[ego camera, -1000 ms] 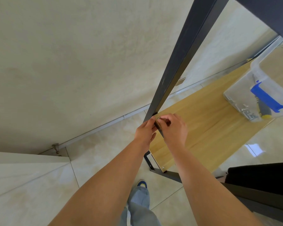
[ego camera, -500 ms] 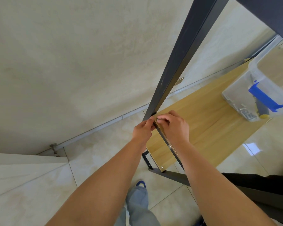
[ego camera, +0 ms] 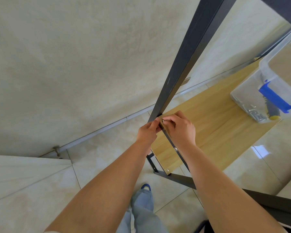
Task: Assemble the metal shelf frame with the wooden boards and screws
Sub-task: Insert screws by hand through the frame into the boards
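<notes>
Now I see the two hands meeting at the corner of the wooden board (ego camera: 213, 132), a little right of the middle of the view. The left hand (ego camera: 147, 132) grips the dark metal upright (ego camera: 188, 52) where it meets the board, with its fingers curled round the post. The right hand (ego camera: 181, 130) pinches a small silver screw (ego camera: 162, 121) with its fingertips, at the end of the thin side rail (ego camera: 170, 142) of the frame.

The board is light, yellowish wood with a straight grain, and it lies flat from the hands toward 2 o'clock. The frame is dark grey, smooth metal. I count one board, one long upright, and three screws: the pinched one, one (ego camera: 175, 149) further down the rail, and one (ego camera: 167, 170) at the board's near corner, toward 6 o'clock.

At 3 o'clock one clear plastic box (ego camera: 245, 91) with a blue latch stands on the board, with small metal parts inside it.
</notes>
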